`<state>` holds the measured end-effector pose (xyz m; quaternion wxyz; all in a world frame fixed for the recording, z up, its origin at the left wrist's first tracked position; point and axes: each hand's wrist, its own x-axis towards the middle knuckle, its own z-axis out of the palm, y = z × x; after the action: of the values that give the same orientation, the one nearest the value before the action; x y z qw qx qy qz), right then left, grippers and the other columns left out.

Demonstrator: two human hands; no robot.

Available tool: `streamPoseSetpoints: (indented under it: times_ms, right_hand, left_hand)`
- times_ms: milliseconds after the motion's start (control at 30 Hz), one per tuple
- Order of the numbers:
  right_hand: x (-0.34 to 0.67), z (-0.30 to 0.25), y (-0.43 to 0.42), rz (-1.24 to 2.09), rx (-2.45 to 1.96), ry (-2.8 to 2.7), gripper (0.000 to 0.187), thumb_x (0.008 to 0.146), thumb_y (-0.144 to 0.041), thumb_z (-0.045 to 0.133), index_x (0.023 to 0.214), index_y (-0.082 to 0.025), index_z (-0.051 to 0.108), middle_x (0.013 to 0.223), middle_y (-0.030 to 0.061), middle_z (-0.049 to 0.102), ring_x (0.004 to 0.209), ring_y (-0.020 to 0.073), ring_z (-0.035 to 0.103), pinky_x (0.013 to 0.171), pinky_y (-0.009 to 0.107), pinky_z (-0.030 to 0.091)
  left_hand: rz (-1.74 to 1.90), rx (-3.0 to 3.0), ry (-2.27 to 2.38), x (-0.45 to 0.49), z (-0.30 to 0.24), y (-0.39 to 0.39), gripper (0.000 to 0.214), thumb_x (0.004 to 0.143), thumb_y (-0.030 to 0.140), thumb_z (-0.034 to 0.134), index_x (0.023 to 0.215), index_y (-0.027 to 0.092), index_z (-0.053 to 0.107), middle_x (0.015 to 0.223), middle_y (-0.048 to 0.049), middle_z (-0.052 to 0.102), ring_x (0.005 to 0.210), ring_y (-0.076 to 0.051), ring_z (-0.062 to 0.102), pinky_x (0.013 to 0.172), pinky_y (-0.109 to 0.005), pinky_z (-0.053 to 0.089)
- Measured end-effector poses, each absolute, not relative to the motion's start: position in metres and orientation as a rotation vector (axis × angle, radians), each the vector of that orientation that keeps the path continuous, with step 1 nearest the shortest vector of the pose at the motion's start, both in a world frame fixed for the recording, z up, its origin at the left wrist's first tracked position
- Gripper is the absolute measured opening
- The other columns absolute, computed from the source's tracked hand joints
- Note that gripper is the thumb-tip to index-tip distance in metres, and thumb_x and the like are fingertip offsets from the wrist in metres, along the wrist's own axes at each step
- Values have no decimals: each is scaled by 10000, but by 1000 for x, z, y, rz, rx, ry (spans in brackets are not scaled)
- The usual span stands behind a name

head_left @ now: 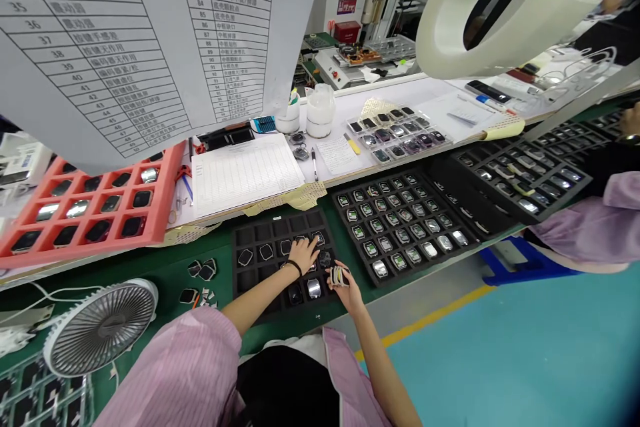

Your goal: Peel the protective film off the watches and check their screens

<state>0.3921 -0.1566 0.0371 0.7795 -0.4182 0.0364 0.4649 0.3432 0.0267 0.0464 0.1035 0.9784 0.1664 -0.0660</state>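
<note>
I record the right hand nearest, fingers clamped on a smartwatch case over the black foam tray. Left hand fingers lie slightly apart on a watch frame; any grip I cannot confirm. Beyond, a filled watch tray sits on the green tabletop.

A printed chart hangs beside a white ring lamp. On the tabletop sit a red tray of watches, a paper form, two plastic jars and a smaller tray. A fan stands at lower left, and a co-worker's pink sleeve shows at right.
</note>
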Motion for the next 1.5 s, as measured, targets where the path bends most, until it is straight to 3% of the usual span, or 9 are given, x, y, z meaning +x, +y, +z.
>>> streamPoseSetpoints:
  times_ms: [233, 433, 533, 667, 800, 967, 1200, 1500]
  right_hand:
    - [391, 37, -157, 1007, -916, 84, 350, 797, -407, 622, 1101, -236, 582, 891, 56, 685, 666, 184, 609, 565, 320, 447]
    - [391, 38, -156, 1000, -932, 94, 355, 773, -421, 638, 1077, -243, 593, 879, 50, 695, 641, 181, 607, 555, 316, 440]
    - [392, 39, -155, 998, -944, 101, 369, 755, -426, 653, 1070, -242, 596, 871, 50, 697, 639, 187, 606, 552, 323, 437]
    - [392, 39, -157, 1032, -951, 99, 338, 751, -417, 651, 1045, -258, 607, 868, 47, 699, 639, 186, 609, 550, 323, 433]
    - [391, 34, -163, 1066, -984, 119, 317, 741, -420, 649, 1025, -281, 625, 872, 37, 706, 652, 180, 613, 570, 323, 436]
    - [395, 24, -170, 1116, -1083, 123, 323, 752, -458, 627, 1035, -305, 644, 940, 38, 705, 693, 189, 622, 641, 365, 467]
    - [393, 26, -172, 1120, -1153, 158, 309, 753, -478, 615, 1008, -312, 667, 959, 37, 701, 740, 198, 640, 701, 393, 493]
    - [376, 64, -145, 1226, -996, 102, 316, 747, -411, 627, 1026, -267, 654, 890, 56, 709, 664, 189, 619, 609, 351, 476]
  left_hand:
    - [-178, 2860, 584, 359, 44, 33, 492, 982, 379, 258, 1399, 161, 403, 1111, -170, 590, 1012, -293, 521, 837, -417, 361]
    - [-95, 2797, 405, 333, 48, 26, 423, 965, 404, 359, 1346, 260, 473, 1099, -100, 604, 1024, -243, 529, 868, -366, 354]
    - [-16, 2739, 459, 308, 52, 27, 425, 975, 372, 338, 1364, 240, 446, 1069, -93, 608, 984, -226, 551, 851, -356, 379]
    - [112, 2629, 745, 251, 54, 36, 384, 982, 293, 294, 1291, 203, 502, 1049, -87, 603, 1004, -216, 566, 848, -347, 430]
    - [225, 2480, 1152, 171, 50, 50, 295, 946, 207, 342, 1101, 193, 592, 1010, -79, 599, 974, -193, 586, 850, -323, 470]
    - [329, 2213, 1718, 77, 42, 68, 259, 866, 101, 405, 1008, 195, 600, 1006, -97, 582, 978, -235, 585, 869, -388, 484]
    - [335, 1930, 1984, 43, 31, 91, 189, 894, 226, 549, 1058, 145, 597, 1145, -93, 583, 1039, -219, 574, 878, -403, 496]
    - [399, 1751, 1971, 61, 48, 105, 263, 903, 309, 565, 1118, 160, 585, 1139, -78, 603, 976, -195, 608, 835, -397, 522]
